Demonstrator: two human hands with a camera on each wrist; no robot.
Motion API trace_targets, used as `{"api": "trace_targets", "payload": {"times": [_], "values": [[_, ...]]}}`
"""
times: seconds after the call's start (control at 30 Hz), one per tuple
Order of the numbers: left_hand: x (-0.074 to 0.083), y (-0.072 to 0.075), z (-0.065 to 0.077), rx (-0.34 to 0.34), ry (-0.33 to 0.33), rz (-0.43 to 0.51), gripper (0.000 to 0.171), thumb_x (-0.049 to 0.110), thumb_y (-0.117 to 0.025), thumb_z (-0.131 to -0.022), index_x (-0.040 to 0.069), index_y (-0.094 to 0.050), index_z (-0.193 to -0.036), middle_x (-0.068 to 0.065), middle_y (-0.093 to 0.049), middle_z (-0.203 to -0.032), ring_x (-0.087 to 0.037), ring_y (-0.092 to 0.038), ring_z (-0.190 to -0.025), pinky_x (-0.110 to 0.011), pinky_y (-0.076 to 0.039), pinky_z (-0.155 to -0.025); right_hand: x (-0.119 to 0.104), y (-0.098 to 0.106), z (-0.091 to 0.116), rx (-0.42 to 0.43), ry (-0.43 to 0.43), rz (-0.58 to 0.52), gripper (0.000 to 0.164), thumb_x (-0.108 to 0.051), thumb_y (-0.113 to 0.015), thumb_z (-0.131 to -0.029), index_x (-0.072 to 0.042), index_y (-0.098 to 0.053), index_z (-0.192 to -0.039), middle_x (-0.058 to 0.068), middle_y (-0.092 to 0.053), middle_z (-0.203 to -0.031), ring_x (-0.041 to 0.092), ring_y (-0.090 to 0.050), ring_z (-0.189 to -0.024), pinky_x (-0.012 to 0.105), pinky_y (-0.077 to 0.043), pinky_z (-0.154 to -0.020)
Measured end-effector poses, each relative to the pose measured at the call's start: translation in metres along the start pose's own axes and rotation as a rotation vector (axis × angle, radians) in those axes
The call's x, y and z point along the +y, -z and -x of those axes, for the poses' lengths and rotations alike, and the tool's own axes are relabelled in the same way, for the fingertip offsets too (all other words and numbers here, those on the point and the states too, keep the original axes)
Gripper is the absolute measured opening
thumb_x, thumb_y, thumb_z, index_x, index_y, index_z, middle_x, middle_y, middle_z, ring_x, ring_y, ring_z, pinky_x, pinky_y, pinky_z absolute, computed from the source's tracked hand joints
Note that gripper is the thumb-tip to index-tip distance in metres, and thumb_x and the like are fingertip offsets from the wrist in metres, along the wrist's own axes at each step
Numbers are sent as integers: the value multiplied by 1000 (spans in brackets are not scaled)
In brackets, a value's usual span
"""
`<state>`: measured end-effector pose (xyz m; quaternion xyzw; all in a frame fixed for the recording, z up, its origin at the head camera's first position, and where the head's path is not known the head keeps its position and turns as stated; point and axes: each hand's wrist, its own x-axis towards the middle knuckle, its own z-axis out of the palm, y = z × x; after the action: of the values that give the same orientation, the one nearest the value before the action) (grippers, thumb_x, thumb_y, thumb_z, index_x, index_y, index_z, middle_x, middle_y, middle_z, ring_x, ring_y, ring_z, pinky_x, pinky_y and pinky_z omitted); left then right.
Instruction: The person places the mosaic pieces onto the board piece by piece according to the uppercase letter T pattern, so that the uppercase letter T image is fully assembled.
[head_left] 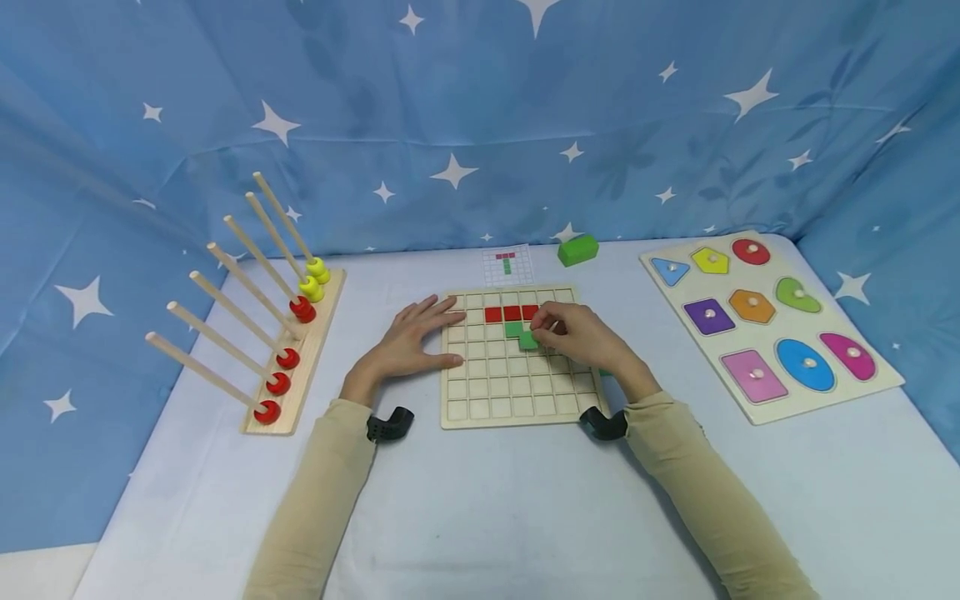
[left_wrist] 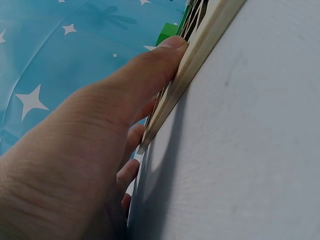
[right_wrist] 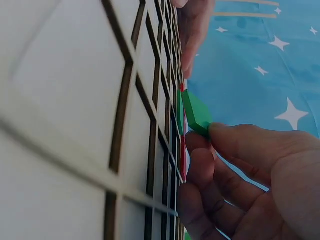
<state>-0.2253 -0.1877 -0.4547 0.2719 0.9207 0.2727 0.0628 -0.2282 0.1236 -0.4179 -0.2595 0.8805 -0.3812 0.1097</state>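
A wooden grid board (head_left: 480, 408) lies on the white table, with red square tiles (head_left: 512, 313) in a row near its top. Below the middle red tile sits a green tile (head_left: 513, 329) on the grid. My right hand (head_left: 581, 333) pinches another green square tile (right_wrist: 197, 112) between thumb and fingers, just over the board; in the right wrist view the tile is tilted and apart from the grid. My left hand (head_left: 408, 342) rests at the board's left edge, fingers spread, its thumb touching the rim in the left wrist view.
Behind the board lie a pattern card (head_left: 507, 265) and a green block (head_left: 577, 250). A peg stand (head_left: 300, 375) with red and yellow beads is at the left. A shape puzzle board (head_left: 720, 358) lies at the right. Something green shows beneath my right wrist.
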Motion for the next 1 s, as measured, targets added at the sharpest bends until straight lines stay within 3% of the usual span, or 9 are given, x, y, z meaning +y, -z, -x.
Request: {"api": "trace_targets", "payload": {"times": [0.4,0.67,1.0], "values": [[0,-2,-3,-10,-3,1,74,52,-69,-80,28,-40,-145,3,-21,-159,-25,-8,-148,-51,-4,-118,-3,-9,-4,-2,-19,65,7,-16,-61,-93,-12,-62,-97,3,-66,-91,15,-60,-79,31,-48,-72],[-1,-1,-1,-8,18,0,75,54,-68,-80,30,-38,-145,4,-20,-159,-23,-7,-149,-49,-4,-119,-4,-15,-9,-25,-14,113,7,-19,-59,-94,-14,-62,-96,-1,-67,-85,12,-59,-75,28,-47,-66],[-2,0,-1,-2,9,9,75,52,-69,-80,30,-39,-144,3,-21,-158,-24,-9,-148,-50,-5,-119,-6,-20,-7,-24,6,153,12,-15,-59,-92,-9,-64,-101,0,-63,-82,13,-52,-69,28,-45,-67]]}}
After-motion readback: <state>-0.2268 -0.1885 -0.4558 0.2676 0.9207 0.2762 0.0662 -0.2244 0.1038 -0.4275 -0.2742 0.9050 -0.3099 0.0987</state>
